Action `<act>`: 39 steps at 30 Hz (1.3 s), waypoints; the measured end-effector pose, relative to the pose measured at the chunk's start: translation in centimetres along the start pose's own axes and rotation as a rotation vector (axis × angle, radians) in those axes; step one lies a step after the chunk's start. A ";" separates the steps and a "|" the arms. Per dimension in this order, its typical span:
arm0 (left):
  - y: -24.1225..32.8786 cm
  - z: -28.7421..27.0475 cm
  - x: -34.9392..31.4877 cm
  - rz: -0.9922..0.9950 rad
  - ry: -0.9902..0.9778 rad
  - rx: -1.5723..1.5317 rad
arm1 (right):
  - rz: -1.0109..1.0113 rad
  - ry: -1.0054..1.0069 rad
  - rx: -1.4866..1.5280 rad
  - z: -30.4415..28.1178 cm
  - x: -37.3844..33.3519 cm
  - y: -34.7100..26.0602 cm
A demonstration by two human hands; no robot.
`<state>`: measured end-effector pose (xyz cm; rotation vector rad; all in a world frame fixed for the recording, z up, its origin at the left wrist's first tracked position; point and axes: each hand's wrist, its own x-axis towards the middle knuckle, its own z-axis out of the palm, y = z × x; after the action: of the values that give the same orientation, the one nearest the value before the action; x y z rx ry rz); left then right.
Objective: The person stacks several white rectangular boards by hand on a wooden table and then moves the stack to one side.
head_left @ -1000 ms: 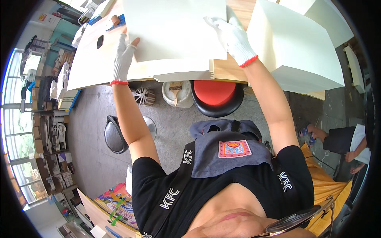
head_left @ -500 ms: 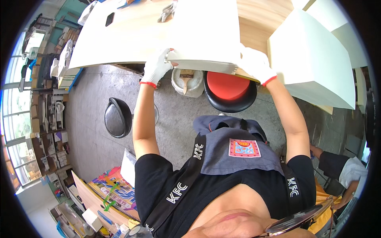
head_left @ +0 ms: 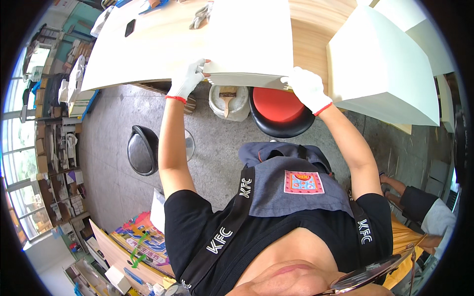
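Left hand [head_left: 186, 80] half-open, right hand [head_left: 307, 88] curled, both shifted to near corners of white stack [head_left: 249, 47]; can't tell if either grips; both ends look controllable.

White top sheet [head_left: 252, 42] squared on the stack [head_left: 247, 80]

I brought the left hand [head_left: 186, 80] and right hand [head_left: 307, 86] from the sheet's sides to the stack's near corners. The sheet, offset over the stack a second earlier, lay in line, uncovering a grey glove [head_left: 200, 18] beside its left edge.
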<state>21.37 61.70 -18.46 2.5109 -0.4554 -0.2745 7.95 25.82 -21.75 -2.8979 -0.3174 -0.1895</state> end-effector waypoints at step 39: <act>2.0 -0.2 1.5 -0.038 -0.162 0.322 | -0.003 0.122 0.028 -0.6 -2.8 -2.1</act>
<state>22.32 59.66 -17.27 2.8263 -0.5536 -0.4529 4.71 27.14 -21.16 -2.8428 -0.3006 -0.3570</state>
